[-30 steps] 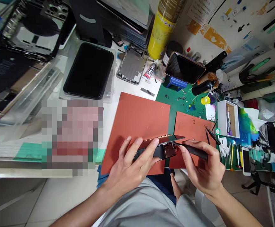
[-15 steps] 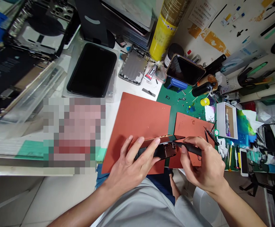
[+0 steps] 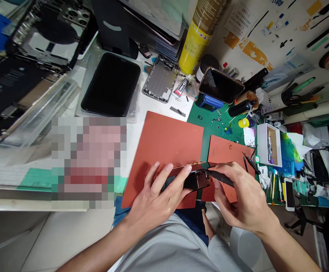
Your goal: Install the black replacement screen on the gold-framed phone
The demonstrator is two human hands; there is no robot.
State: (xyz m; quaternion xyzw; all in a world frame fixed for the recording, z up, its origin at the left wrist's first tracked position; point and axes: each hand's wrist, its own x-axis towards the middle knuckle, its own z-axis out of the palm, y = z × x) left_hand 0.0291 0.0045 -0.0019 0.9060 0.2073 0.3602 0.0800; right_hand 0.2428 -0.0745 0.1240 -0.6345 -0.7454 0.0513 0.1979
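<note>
Table point(image 3: 133, 132) ran beyond both grips; nothing on it had moved relative to the rest, just a slight camera drift. Large red mat point(image 3: 170, 138) sat under and beyond the left grip, small red mat point(image 3: 221, 151) beyond and under the right one. Black tablet-like device point(image 3: 112, 85) lay well beyond the left grip, off to its left.

Left grip point(image 3: 156, 200): no real change in the last second, fingers wrapped round the near-left part of the opened phone, holding it.

Right grip point(image 3: 245, 200): this was the change. It had slid left, and its fingertips now covered the outer corner of the raised panel, which showed bare half a second earlier. My read: panel got steadied or guided from that end while the tool stayed at the gap. Couldn't tell how hard it pressed.

Phone point(image 3: 200, 180) lay between the grips: left end inside the left one, right end just short of the right thumb. Raised panel point(image 3: 200, 167) stood over the body, gap open toward the right grip. Couldn't tell if the body touched a mat.

Dark tool point(image 3: 222, 177) was pinched in the right grip, pointing left, end close to the gap; contact unclear.
</note>
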